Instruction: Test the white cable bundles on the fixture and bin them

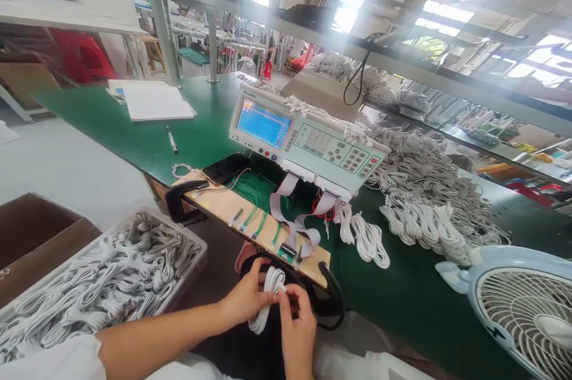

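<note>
Left hand (245,298) gripping white cable coil (267,299), right hand (295,323) pinching its end, just below wooden board (250,222) edge

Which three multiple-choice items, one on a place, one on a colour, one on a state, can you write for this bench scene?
1. Where is the fan?
A. right of the hands
B. left of the bin
C. on the tester

2. What colour is the mat?
A. red
B. green
C. yellow

3. How is the cable coil held?
A. lying free on the mat
B. in the left hand only
C. between both hands

Key: 1 A, the fan stands at the lower right edge. 2 B, the mat under the tester is green. 3 C, the left hand grips the coil and the right hand pinches its end.
</note>
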Demonstrator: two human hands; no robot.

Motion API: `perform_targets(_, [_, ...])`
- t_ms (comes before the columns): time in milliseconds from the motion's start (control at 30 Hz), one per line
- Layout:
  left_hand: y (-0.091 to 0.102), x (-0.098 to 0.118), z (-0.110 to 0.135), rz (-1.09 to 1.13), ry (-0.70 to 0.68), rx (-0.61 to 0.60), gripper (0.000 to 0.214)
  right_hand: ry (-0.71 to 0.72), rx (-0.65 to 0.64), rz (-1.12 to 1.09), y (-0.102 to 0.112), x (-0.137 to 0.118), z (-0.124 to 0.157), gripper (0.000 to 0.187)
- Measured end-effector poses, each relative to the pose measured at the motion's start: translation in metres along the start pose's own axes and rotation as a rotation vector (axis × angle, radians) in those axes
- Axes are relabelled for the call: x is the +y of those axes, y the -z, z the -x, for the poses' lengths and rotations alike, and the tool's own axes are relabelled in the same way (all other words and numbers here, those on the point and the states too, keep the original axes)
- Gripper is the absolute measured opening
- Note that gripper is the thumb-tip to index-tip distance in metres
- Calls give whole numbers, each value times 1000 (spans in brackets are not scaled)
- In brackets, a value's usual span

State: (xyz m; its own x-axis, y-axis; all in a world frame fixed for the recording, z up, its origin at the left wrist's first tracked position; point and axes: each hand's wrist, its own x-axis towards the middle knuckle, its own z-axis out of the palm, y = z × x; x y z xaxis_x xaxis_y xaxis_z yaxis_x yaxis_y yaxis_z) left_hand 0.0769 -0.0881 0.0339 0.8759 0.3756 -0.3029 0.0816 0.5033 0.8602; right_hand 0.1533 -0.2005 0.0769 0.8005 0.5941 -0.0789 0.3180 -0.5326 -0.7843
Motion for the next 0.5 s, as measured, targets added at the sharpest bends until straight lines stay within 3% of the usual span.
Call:
perform_targets(100, [2, -3, -6, 118, 8, 16, 44, -50, 11, -91, -5, 3, -1, 28])
perform_targets(333, [4, -4, -3, 72, 65, -34, 33, -262, 5, -258, -18, 8, -5, 39])
perform_targets(500, [13, -10, -4, -62, 90, -43, 21, -262, -25, -208, -22, 3, 1, 38])
